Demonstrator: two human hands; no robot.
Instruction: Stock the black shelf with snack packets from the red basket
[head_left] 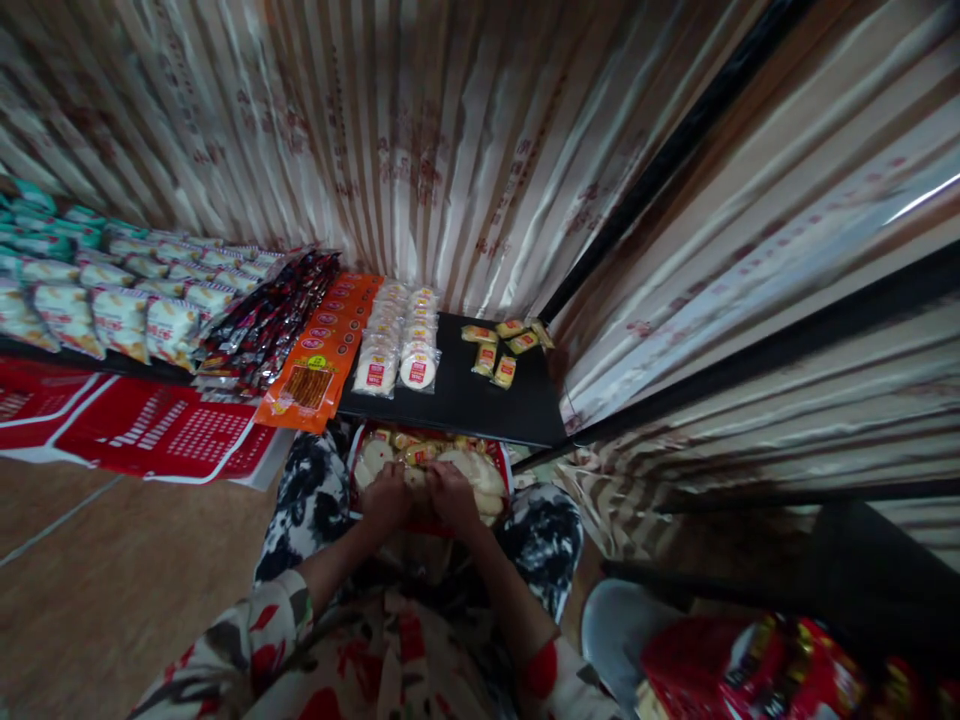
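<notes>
Both hands are low over an open box [507,470] between my knees. It holds pale round packs, which look like rice crackers [476,470], and small yellow wrapped snacks [420,453]. My left hand [387,496] has its fingers closed at the box's left half. Close beside it, my right hand [453,494] is closed too, fingertips turned towards the left. Whatever lies between the fingers is too dark and small to name. On the black shelf [480,410] just beyond are two rows of round white cracker packs [417,370] and several loose yellow snacks [505,372].
Left along the shelf lie an orange snack bag [319,360], dark shiny packets [262,330] and rows of white packets [169,325]. Black bars [750,345] and a pleated curtain [450,150] border the back and right. Red packages [787,670] sit at lower right.
</notes>
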